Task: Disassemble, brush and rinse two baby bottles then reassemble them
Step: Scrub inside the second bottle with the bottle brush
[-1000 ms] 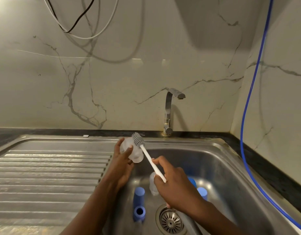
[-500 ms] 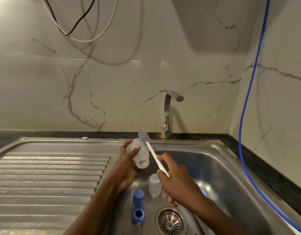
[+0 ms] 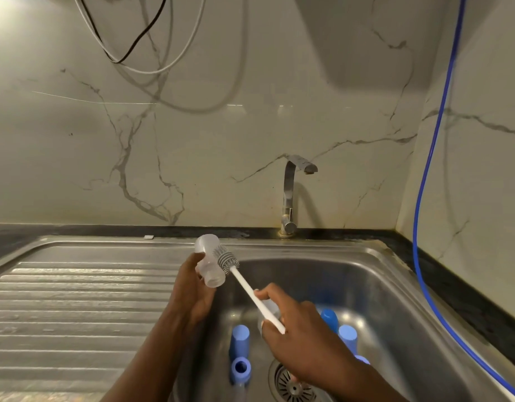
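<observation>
Steel sink (image 3: 381,285), blue caps (image 3: 240,340) inside, ribbed drainboard (image 3: 76,300) left, marble-veined wall (image 3: 221,140) behind.

Bare left grip (image 3: 192,288), bare right grip (image 3: 302,343), bare forearms (image 3: 151,352)

Steel tap (image 3: 288,192) stands behind the sink (image 3: 381,285); blue hose (image 3: 413,239) hangs at right; cables (image 3: 118,61) loop above.

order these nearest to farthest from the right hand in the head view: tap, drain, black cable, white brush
1. white brush, held in the right hand grip.
2. drain, just below that hand.
3. tap, farther back, centre.
4. black cable, hanging high, upper left.
</observation>
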The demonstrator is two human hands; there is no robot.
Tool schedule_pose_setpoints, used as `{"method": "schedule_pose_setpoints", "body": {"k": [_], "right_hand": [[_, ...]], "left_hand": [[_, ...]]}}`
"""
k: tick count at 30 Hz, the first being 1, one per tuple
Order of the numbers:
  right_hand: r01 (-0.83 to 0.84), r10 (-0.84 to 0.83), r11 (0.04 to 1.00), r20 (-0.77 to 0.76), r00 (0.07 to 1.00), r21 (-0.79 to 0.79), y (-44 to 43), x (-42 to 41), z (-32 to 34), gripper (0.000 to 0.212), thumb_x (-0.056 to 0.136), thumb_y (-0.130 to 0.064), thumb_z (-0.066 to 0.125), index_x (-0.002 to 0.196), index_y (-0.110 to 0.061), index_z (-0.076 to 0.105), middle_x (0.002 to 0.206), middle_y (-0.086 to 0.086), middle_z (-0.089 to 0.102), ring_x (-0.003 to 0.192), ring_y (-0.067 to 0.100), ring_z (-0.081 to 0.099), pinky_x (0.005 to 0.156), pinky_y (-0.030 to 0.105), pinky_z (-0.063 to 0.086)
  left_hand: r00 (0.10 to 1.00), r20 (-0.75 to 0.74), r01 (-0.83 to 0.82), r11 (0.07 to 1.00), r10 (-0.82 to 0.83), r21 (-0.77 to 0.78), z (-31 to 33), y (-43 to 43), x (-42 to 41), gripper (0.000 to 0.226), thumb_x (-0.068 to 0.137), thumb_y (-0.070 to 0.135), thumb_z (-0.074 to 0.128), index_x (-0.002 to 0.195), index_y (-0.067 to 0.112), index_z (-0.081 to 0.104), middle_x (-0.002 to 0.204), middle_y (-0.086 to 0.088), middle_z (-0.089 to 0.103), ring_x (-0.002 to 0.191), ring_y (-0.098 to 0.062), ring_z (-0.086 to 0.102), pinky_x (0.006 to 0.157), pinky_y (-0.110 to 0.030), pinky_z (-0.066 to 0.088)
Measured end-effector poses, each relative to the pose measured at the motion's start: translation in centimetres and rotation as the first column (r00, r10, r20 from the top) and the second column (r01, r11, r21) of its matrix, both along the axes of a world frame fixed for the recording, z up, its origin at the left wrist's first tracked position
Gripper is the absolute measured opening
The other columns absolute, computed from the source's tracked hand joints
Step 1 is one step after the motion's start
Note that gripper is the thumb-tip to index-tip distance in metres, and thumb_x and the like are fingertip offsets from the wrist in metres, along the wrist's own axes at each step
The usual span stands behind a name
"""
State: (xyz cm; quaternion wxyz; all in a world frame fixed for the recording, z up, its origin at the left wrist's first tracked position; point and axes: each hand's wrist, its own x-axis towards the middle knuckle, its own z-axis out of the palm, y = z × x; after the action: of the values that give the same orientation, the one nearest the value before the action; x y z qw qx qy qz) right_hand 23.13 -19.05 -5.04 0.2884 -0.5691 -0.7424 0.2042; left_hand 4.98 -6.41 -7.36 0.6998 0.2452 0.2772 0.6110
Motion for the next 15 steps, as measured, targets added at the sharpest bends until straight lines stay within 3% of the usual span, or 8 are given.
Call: {"method": "schedule_pose_setpoints", "body": {"k": [5, 8, 11, 13, 15], "right_hand": [[0.006, -0.006, 1.000, 0.007, 1.000, 0.030, 0.1, -0.9, -0.1, 0.034, 0.098, -0.021, 0.046, 0.126, -0.039, 0.041, 0.089, -0.004, 0.048, 0.064, 0.002, 0.043, 0.055, 0.008, 0.035], [0.064, -0.064, 0.998, 0.011, 0.998, 0.017, 0.8, -0.7, -0.1, 0.038, 0.099, -0.025, 0.042, 0.131, -0.045, 0.035, 0.102, 0.002, 0.054, 0.073, 0.005, 0.045, 0.060, 0.015, 0.038], [0.110, -0.110, 0.994, -0.016, 0.994, -0.001, 1.8, 0.1, 0.3, 0.036, 0.098, -0.027, 0.041, 0.127, -0.048, 0.036, 0.096, 0.007, 0.054, 0.072, 0.012, 0.051, 0.055, 0.019, 0.043], [0.119, -0.121, 0.992, -0.077, 0.990, -0.037, 2.2, 0.6, 0.5, 0.032, 0.098, -0.027, 0.043, 0.122, -0.048, 0.038, 0.094, 0.011, 0.054, 0.058, 0.017, 0.054, 0.041, 0.023, 0.044], [0.114, -0.120, 0.992, -0.124, 0.985, -0.059, 2.2, 0.9, 0.7, 0.030, 0.098, -0.026, 0.044, 0.120, -0.047, 0.041, 0.094, 0.015, 0.055, 0.050, 0.017, 0.053, 0.036, 0.021, 0.043]], "left_hand": [[0.999, -0.018, -0.035, 0.998, 0.036, 0.058, 0.1, 0.0, 0.9, 0.044, 0.092, 0.030, 0.055, 0.120, -0.004, 0.056, 0.093, -0.015, 0.065, 0.077, -0.019, 0.067, 0.069, -0.026, 0.059], [0.996, -0.070, 0.050, 0.997, -0.046, 0.062, 0.0, -0.3, 1.5, 0.060, 0.086, 0.028, 0.060, 0.134, -0.005, 0.049, 0.114, -0.021, 0.063, 0.097, -0.026, 0.064, 0.080, -0.033, 0.059], [0.979, -0.144, 0.154, 0.987, -0.147, 0.036, -0.2, -0.7, 2.1, 0.061, 0.084, 0.026, 0.064, 0.136, -0.001, 0.047, 0.129, -0.025, 0.059, 0.112, -0.037, 0.060, 0.092, -0.043, 0.053], [0.963, -0.202, 0.182, 0.983, -0.177, 0.006, 0.1, -1.1, 2.2, 0.062, 0.080, 0.026, 0.066, 0.134, 0.003, 0.046, 0.127, -0.026, 0.058, 0.103, -0.036, 0.063, 0.081, -0.042, 0.057], [0.948, -0.252, 0.193, 0.981, -0.195, -0.033, 0.0, -1.4, 2.3, 0.066, 0.078, 0.025, 0.068, 0.136, 0.005, 0.044, 0.126, -0.027, 0.058, 0.102, -0.036, 0.065, 0.073, -0.041, 0.059]]}}
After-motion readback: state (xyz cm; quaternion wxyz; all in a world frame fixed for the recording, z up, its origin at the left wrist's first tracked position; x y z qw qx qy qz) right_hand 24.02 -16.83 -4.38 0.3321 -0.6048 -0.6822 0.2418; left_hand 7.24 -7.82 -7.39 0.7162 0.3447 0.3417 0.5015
